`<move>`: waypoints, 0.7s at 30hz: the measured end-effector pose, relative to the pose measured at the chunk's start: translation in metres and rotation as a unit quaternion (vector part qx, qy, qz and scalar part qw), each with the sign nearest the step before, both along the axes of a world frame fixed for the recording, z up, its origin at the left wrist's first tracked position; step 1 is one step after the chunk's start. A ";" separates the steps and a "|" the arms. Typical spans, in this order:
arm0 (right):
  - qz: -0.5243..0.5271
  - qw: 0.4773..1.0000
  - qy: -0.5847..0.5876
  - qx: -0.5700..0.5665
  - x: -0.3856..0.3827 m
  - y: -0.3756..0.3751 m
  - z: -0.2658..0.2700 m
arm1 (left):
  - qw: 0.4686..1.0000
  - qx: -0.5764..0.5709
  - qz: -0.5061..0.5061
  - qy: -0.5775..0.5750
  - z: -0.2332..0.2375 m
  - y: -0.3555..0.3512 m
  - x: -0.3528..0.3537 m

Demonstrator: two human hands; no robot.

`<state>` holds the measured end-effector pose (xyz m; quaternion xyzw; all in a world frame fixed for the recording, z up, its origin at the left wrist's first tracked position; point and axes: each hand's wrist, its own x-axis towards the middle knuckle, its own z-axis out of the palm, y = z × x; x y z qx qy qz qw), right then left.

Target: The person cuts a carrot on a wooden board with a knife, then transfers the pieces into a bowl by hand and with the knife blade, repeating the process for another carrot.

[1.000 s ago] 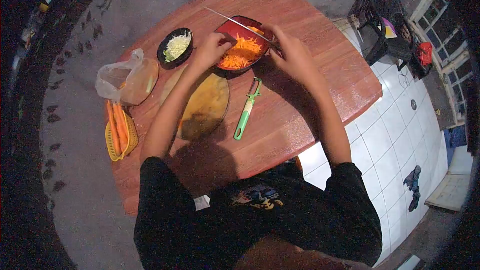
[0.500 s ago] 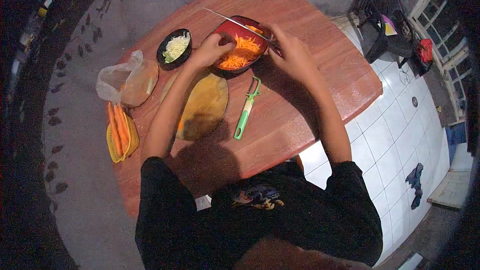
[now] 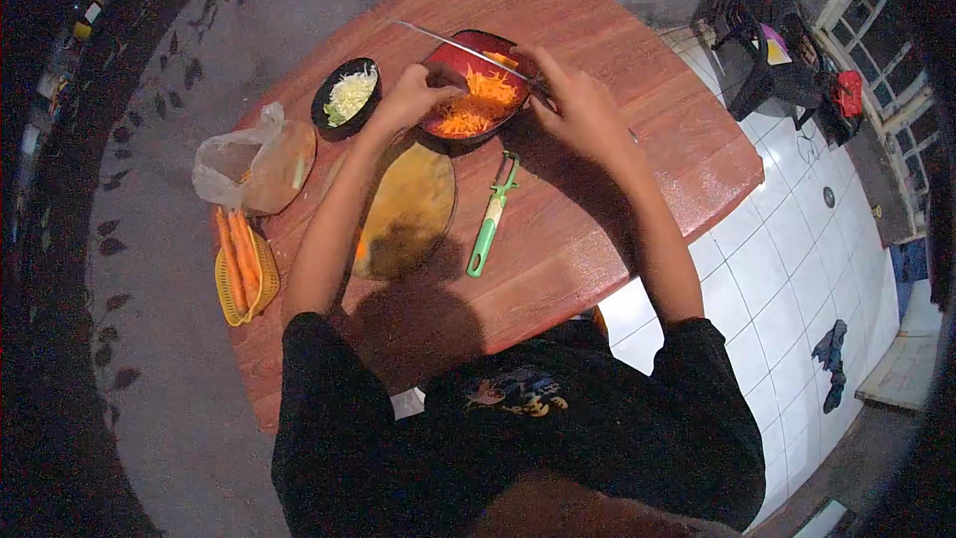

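My right hand (image 3: pixel 578 112) is closed around the handle of a knife (image 3: pixel 458 47), whose long thin blade points left across a bowl. This bowl (image 3: pixel 448 57) is red inside and black outside, with shredded carrot (image 3: pixel 486 92) in it and a larger carrot piece (image 3: pixel 501 59) near its far rim. Over the bowl's left side, my left hand (image 3: pixel 410 102) has its fingers curled toward the thumb; whatever they may hold is hidden. Closer to me lie a green-handled peeler (image 3: pixel 487 224) and a round wooden board (image 3: pixel 410 199), partly behind my left forearm.
A small black bowl (image 3: pixel 321 112) of pale shredded vegetable (image 3: pixel 351 98) stands left of my left hand. Further left are a clear plastic bag (image 3: pixel 239 164) and a yellow basket (image 3: pixel 263 289) with several carrots (image 3: pixel 239 254). A black chair (image 3: pixel 762 30) stands beyond the table (image 3: pixel 687 169).
The knife's tip has shifted slightly left and down. My left hand has moved a little to the left at the bowl; my right hand keeps its grip.
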<state>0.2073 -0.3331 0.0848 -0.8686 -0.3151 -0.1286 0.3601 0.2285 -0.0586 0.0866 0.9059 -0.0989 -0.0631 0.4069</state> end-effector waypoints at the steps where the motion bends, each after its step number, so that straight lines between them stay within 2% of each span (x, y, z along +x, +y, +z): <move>1: -0.003 1.000 0.005 -0.011 0.000 0.000 0.001 | 1.000 -0.004 0.019 0.005 0.001 -0.001 -0.001; 6: 0.003 1.000 -0.019 0.004 0.003 0.000 -0.004 | 0.999 -0.039 0.033 0.000 -0.012 0.005 0.006; 12: 0.002 1.000 -0.028 -0.002 0.002 0.001 -0.003 | 0.998 0.007 0.049 0.024 -0.003 0.004 0.004; 21: 0.004 1.000 -0.022 0.009 0.002 0.001 -0.002 | 0.999 -0.018 0.011 0.027 -0.008 0.004 0.006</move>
